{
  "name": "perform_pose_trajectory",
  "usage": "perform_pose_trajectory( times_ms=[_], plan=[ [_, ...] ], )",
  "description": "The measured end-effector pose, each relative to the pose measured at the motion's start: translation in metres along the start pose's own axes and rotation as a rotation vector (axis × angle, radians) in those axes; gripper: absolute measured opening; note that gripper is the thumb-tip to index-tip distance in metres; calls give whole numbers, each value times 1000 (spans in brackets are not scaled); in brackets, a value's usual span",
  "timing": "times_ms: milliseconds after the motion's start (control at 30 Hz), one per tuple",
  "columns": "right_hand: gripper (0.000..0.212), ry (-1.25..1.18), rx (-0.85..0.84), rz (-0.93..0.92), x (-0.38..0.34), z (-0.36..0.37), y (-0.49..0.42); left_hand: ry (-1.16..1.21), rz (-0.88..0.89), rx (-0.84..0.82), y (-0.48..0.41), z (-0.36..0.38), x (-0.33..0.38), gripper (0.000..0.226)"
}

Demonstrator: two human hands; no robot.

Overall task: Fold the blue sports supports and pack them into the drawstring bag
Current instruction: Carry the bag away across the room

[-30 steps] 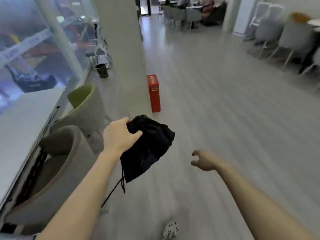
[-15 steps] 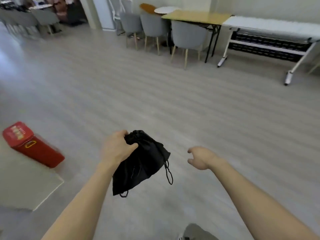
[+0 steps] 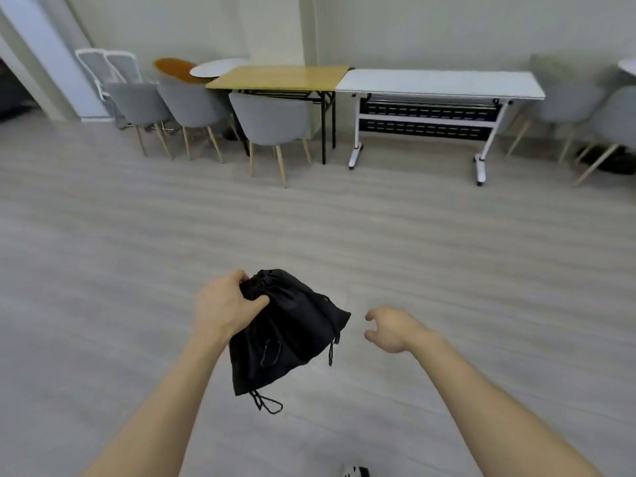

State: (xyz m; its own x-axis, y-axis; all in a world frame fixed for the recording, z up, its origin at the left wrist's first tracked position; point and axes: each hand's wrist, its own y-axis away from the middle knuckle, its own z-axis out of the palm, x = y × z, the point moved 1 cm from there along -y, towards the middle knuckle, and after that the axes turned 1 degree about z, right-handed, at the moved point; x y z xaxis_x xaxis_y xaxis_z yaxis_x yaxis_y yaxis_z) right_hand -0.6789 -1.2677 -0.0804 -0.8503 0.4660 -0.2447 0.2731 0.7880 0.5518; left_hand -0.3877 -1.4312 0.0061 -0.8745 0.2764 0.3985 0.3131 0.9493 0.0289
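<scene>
Head view, looking down and forward: at the bottom edge the tip of a black-and-white shoe (image 3: pixel 356 471) shows on the pale grey plank floor (image 3: pixel 137 253). Two bare forearms reach up from the lower corners.

The left hand (image 3: pixel 223 306) grips the black drawstring bag (image 3: pixel 292 332) at its gathered neck, with the fingers (image 3: pixel 241 275) curled over the top of the bunched fabric and the thumb pressed in against it from below. The bag is held in the air above the floor, between the two hands, its body slanting down and toward the person. Its mouth looks drawn closed. A looped cord (image 3: pixel 268 402) dangles from the lower corner, and another cord runs down the right edge.

The right hand (image 3: pixel 392 328) hovers just beside the bag, not touching it. Its fingers are loosely curled and spread apart from the thumb, with nothing between them.

Farther off, across a wide stretch of floor, furniture lines the pale wall. Three grey shell chairs (image 3: pixel 272 118) on wooden legs stand in front of a wooden table (image 3: pixel 282 77) with black legs. A white table (image 3: pixel 440 84) on castors butts against its right end. Behind the chairs are a small round white table (image 3: pixel 213 67), an orange chair (image 3: pixel 172 68) and two white mesh chairs (image 3: pixel 103 63). More grey chairs (image 3: pixel 568 98) stand at the far right.
</scene>
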Motion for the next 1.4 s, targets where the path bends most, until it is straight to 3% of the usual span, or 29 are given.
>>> perform_pose_trajectory(
  times_ms=[367,567,800,1267,1400],
  plan=[
    [57,-52,93,73,68,-214,-267,18,97,102,-345,43,150,41],
    [57,-158,116,154,106,-343,-428,-31,193,-26,-557,70,244,41],
    [58,-205,151,187,152,-481,-574,-28,261,-45,-758,84,354,41],
    [46,-186,130,79,279,-755,-918,13,125,-3,-1135,153,549,45],
    [53,-186,118,91,306,-821,-982,106,87,26,-1227,148,599,59]
  ],
)
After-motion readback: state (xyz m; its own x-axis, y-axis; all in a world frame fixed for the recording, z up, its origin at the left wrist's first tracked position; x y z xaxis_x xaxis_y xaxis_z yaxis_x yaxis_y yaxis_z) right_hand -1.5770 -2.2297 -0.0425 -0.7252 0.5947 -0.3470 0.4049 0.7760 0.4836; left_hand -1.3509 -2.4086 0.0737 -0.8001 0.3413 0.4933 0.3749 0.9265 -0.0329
